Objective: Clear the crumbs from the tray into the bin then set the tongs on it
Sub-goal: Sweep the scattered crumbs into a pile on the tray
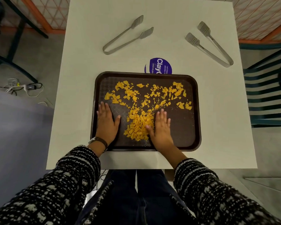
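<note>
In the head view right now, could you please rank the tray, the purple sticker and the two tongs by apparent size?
1. Tray.
2. Left tongs and right tongs: look alike, so no ranking.
3. Purple sticker, partly hidden under the tray.

Tray (182, 127) dark textured plastic, probably; tongs (126, 36) brushed metal; table (81, 98) matt white.

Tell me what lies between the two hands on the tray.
Head view: a heap of orange crumbs on the tray, between left hand and right hand.
</note>
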`<state>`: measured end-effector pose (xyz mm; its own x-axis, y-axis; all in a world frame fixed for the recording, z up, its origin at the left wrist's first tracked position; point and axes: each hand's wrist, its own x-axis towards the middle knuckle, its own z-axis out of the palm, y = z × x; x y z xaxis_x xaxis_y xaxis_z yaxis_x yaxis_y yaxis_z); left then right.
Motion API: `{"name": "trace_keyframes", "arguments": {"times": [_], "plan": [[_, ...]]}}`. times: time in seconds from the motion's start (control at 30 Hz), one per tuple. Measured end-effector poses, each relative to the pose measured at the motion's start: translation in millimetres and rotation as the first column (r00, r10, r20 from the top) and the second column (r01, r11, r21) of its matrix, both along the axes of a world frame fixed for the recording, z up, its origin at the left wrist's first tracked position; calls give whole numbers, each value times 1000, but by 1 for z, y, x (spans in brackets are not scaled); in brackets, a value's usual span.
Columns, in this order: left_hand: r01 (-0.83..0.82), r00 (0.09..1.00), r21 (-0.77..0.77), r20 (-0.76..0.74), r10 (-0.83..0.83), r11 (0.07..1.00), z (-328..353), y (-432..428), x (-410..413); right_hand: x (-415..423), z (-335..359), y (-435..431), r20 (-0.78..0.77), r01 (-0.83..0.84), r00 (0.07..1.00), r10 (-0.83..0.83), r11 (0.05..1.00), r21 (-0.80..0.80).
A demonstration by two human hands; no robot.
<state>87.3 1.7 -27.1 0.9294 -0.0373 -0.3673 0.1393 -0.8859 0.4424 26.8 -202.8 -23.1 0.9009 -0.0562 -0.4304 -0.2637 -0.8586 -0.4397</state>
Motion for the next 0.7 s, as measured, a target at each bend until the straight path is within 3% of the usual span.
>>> {"name": "trace_keyframes", "arguments": {"times": [0.07,0.13,0.27,0.43,0.57,0.7], "plan": [[-1,1000,41,-15,1,999,0,-9,-2,-2,5,8,29,-39,999,35,986,163],[44,999,3,-18,-44,999,1,-21,-9,-4,10,5,78,-39,997,22,974,224],[237,969,-190,-24,-246,953,6,-41,-28,-10,6,-31,129,148,979,-155,987,62],[136,972,-384,-127,-198,913,21,-40,-34,-3,-4,-69,35,315,949,-313,940,-134],[53,996,-349,-55,-77,935,26,-21,-20,14,-5,-52,19,262,965,-263,950,-169],[-13,1000,-256,-3,13,967,21,-4,-3,18,-2,-16,6,24,1000,-24,999,-49]]}}
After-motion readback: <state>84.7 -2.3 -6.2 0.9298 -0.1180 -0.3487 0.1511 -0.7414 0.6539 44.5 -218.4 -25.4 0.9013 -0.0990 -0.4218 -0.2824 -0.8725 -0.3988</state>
